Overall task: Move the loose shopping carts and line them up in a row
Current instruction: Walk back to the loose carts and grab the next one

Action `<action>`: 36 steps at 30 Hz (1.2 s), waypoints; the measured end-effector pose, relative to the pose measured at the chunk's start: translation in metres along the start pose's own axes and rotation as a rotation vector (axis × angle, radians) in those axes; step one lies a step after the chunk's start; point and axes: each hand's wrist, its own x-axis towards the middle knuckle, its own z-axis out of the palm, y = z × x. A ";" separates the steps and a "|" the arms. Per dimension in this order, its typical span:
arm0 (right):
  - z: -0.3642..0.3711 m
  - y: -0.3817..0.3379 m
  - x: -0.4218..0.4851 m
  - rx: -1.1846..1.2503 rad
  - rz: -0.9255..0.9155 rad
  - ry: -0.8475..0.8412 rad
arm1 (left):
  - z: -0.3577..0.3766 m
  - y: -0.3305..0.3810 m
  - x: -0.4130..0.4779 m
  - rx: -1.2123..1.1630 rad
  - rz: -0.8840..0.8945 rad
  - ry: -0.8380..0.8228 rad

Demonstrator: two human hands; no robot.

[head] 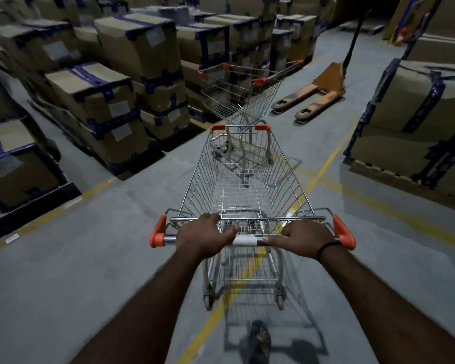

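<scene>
A wire shopping cart [247, 164] with orange corner caps stands right in front of me, its basket empty. My left hand [204, 237] and my right hand [304, 239] both grip its chrome handle bar [246, 240], one on each side of the middle. A second empty wire cart [238, 94] stands just beyond the first cart's front edge, turned at an angle, with its nose pointing left. The two carts are close; whether they touch I cannot tell.
Stacks of taped cardboard boxes [100, 101] line the left side and the back. More wrapped boxes [418, 122] stand at the right. An orange pallet jack [315, 93] lies on the grey floor right of the far cart. Yellow lines [323, 166] mark the floor. My foot [259, 340] shows below.
</scene>
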 end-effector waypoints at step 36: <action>-0.133 0.051 0.553 -0.155 -0.221 0.061 | -0.081 -0.064 0.465 -0.073 -0.311 0.058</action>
